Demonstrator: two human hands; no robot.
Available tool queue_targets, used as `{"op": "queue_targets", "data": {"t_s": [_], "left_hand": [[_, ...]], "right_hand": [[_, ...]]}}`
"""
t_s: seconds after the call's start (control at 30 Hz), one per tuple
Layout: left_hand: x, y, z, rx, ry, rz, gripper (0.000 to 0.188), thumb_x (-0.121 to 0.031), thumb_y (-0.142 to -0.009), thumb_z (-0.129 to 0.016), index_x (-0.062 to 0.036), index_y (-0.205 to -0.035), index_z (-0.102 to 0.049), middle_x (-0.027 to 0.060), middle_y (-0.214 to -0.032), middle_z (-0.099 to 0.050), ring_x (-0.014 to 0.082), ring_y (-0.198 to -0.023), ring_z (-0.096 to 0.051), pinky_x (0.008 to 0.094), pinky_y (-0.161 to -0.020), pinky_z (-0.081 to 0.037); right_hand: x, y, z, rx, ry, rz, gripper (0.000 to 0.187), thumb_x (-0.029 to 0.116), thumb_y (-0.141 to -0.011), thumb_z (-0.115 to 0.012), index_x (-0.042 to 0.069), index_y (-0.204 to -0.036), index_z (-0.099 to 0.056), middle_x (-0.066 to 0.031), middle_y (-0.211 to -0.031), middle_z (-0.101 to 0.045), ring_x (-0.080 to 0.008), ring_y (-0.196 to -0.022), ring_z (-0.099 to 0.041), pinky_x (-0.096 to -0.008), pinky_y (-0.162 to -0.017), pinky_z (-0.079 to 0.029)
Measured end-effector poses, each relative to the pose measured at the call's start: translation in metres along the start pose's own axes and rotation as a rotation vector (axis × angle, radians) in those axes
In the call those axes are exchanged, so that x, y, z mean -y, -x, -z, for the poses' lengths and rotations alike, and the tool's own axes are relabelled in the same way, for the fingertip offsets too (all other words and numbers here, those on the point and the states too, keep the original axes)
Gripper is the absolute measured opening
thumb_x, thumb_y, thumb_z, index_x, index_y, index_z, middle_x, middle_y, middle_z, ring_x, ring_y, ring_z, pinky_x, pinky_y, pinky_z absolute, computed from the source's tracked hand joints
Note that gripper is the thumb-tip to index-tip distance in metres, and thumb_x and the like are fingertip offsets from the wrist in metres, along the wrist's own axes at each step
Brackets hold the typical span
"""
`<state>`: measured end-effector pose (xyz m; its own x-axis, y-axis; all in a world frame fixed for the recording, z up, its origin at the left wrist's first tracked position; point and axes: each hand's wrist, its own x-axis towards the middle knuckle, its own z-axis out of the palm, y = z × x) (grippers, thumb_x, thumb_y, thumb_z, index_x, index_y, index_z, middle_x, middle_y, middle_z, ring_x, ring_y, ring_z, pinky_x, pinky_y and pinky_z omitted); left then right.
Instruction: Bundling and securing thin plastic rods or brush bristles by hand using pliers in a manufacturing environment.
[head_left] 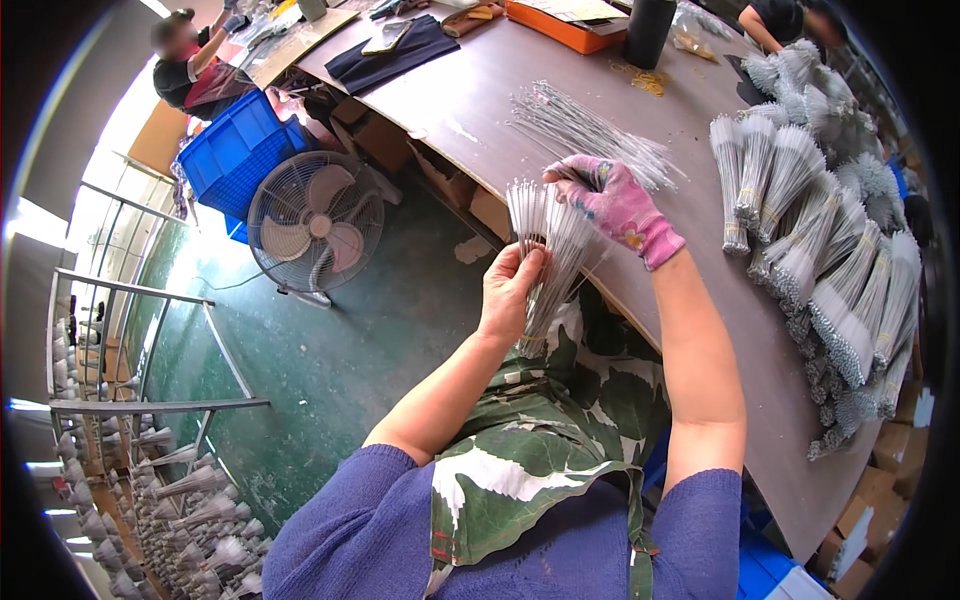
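Observation:
My bare left hand [515, 287] is closed round a bundle of thin wire brushes [553, 262]. The bundle stands tilted over my lap, its white bristled ends fanned out at the top and its lower end drawn together. At the upper right of the bundle, my right hand [622, 207] wears a pink patterned glove. Its fingers are bent and pressed together against the bristled ends; what they pinch is hidden. Just beyond the glove, a loose spread of similar wire brushes [590, 130] lies on the table.
The grey table [715, 330] bears many tied brush bundles [800, 220] piled at the right. Farther back are yellow rubber bands [645, 80], a black cylinder [650, 35] and an orange tray [565, 30]. A floor fan [317, 225] and blue crates [235, 150] stand left; co-workers sit beyond.

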<state>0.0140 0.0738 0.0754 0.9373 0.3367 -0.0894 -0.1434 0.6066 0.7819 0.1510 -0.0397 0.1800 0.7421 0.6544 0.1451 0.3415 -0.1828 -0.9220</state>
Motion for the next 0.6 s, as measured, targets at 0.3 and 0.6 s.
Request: {"op": "queue_targets", "data": {"t_s": [0.3, 0.6], "left_hand": [[0.004, -0.001, 0.005, -0.002, -0.005, 0.044, 0.017, -0.008, -0.084, -0.067, -0.0051, -0.101, -0.063, -0.0018, -0.083, -0.063, 0.0054, -0.071, -0.056, 0.0220, -0.067, -0.047], [-0.002, -0.003, 0.007, 0.041, 0.161, 0.127, 0.016, -0.011, -0.085, -0.066, -0.0041, -0.100, -0.063, -0.0007, -0.082, -0.062, 0.0067, -0.070, -0.056, 0.0225, -0.065, -0.048]], "right_hand": [[0.001, 0.001, -0.003, 0.001, 0.105, -0.104, 0.036, 0.030, -0.075, -0.074, 0.001, -0.096, -0.066, -0.0097, -0.085, -0.068, -0.0176, -0.078, -0.062, -0.0295, -0.075, -0.048], [-0.021, -0.002, 0.001, 0.004, 0.052, -0.134, 0.035, 0.025, -0.075, -0.071, 0.000, -0.099, -0.065, -0.0110, -0.090, -0.068, -0.0148, -0.083, -0.062, -0.0278, -0.079, -0.048]]}}
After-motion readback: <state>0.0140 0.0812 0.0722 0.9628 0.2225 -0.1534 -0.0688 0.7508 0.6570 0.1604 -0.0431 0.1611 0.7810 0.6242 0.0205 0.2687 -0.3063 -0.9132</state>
